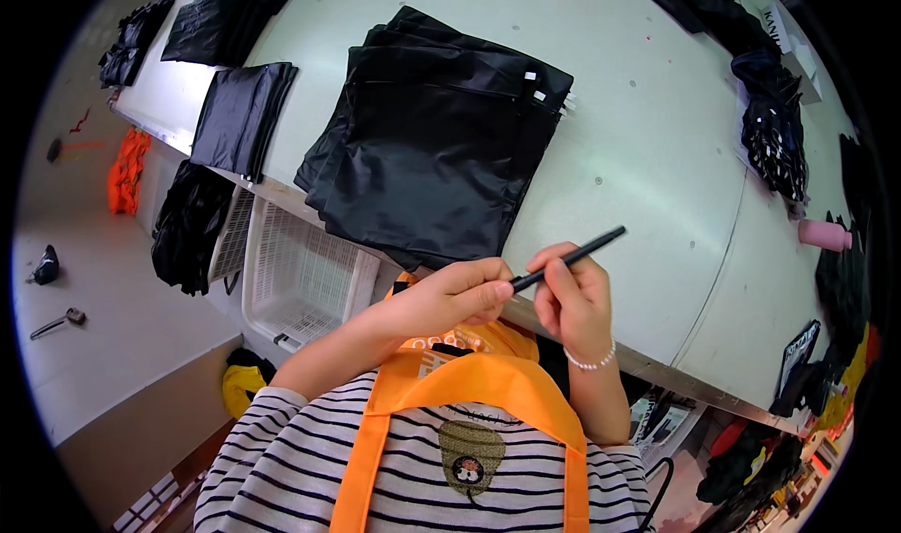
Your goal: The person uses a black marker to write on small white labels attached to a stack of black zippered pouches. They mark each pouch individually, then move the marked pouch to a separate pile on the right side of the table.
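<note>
Just in front of my body, a slim black pen (pixel 593 245) slants up to the right between my two hands. My left hand (pixel 465 294) pinches its lower end between thumb and fingers. Around the middle of the pen are the curled fingers of my right hand (pixel 572 298), with a beaded bracelet at that wrist. Beyond my hands, a stack of folded black fabric pieces (pixel 432 148) lies on the pale table (pixel 638 139). Small white tags show at the stack's right edge. Neither hand touches the stack.
More folded black cloth (pixel 242 115) lies at the table's left end. Below the edge stands a white plastic basket (pixel 305 270). To the right are bagged dark items (pixel 774 125), a pink bottle (pixel 824 235) and a white box (pixel 796 54). Orange cloth (pixel 129 170) hangs far left.
</note>
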A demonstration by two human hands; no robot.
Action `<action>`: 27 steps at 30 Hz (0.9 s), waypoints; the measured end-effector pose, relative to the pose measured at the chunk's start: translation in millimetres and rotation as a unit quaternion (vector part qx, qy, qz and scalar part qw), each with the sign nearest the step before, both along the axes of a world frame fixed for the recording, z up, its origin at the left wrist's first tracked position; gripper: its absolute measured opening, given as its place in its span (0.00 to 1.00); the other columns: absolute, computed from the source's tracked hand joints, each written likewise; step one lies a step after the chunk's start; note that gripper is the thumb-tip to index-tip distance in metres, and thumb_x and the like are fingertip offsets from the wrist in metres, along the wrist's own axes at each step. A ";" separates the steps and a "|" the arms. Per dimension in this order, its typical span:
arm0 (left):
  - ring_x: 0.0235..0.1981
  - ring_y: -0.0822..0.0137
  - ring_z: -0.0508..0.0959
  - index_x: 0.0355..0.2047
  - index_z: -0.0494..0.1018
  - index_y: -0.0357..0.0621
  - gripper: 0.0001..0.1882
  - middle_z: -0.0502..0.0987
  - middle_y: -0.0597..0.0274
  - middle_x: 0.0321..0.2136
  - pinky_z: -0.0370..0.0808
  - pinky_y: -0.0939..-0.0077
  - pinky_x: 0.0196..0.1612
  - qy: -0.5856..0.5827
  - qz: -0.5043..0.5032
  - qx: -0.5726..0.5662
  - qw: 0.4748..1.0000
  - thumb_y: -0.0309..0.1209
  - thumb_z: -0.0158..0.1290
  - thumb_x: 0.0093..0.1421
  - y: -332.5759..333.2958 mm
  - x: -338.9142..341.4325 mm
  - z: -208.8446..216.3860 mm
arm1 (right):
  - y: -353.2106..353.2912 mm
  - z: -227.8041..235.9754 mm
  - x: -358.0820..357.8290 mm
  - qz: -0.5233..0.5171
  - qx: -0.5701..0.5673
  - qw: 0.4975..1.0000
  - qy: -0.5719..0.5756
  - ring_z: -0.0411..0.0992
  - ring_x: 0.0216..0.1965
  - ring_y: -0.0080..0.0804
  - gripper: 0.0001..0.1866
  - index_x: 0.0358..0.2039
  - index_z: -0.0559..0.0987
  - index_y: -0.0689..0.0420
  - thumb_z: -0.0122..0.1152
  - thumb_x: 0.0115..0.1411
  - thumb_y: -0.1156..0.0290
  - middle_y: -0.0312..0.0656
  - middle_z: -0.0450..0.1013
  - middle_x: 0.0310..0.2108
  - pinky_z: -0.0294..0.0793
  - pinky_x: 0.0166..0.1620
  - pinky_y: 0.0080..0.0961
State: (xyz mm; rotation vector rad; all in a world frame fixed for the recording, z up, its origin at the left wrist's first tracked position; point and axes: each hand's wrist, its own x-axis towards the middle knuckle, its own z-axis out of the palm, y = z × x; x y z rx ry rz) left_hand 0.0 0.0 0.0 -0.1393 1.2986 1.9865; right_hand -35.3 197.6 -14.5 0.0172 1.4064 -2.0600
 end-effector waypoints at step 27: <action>0.21 0.79 0.58 0.35 0.65 0.42 0.11 0.61 0.72 0.19 0.54 0.84 0.25 0.044 0.071 0.087 0.993 0.36 0.51 0.68 -123.2 -4.8 1.8 | -123.6 12.1 -8.2 -0.157 0.021 0.928 0.336 0.69 0.27 0.17 0.09 0.40 0.76 0.62 0.46 0.66 0.80 0.42 0.74 0.37 0.70 0.30 0.11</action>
